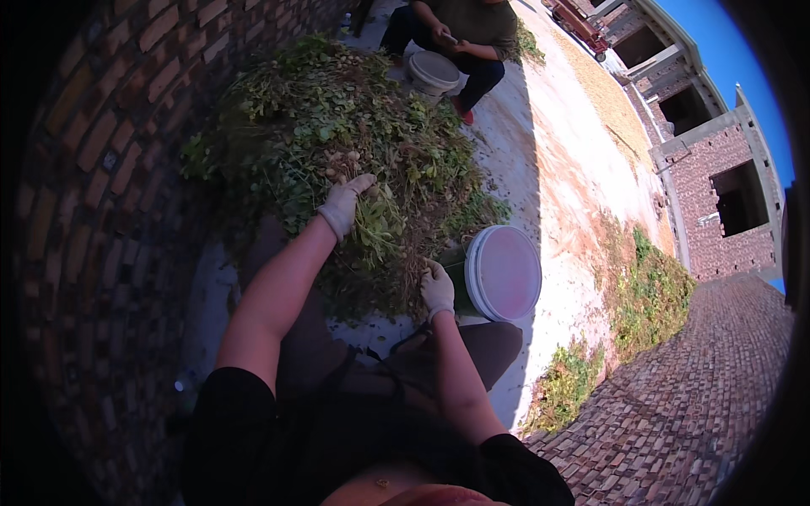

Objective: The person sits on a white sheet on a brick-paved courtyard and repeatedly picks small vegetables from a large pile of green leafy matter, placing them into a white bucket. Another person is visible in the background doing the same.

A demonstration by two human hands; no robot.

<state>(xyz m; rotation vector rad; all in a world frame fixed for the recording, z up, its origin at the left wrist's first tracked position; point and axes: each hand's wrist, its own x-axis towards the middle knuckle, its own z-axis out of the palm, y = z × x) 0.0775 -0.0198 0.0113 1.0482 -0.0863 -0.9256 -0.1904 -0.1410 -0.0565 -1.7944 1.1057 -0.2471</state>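
Note:
My left hand (347,199), in a pale work glove, grips a bunch of peanut plants (376,228). Pale pods and roots (342,163) stick out beyond the fingers, and green leaves hang on the near side. My right hand (437,290), gloved too, has its fingers curled against brown roots and stems (414,281) at the pile's near right edge. Whether it grips them is too small to tell. Close beside that hand is a green bucket with a whitish lid (504,273). Before me spreads a large heap of uprooted peanut plants (304,126).
A brick wall (95,164) rises at the left. Beyond the heap, a person (468,31) sits holding a small object, by a second lidded bucket (433,71). Sunlit concrete (569,253) lies right, with greenery (652,291), another brick wall (683,367) and a red vehicle (577,26).

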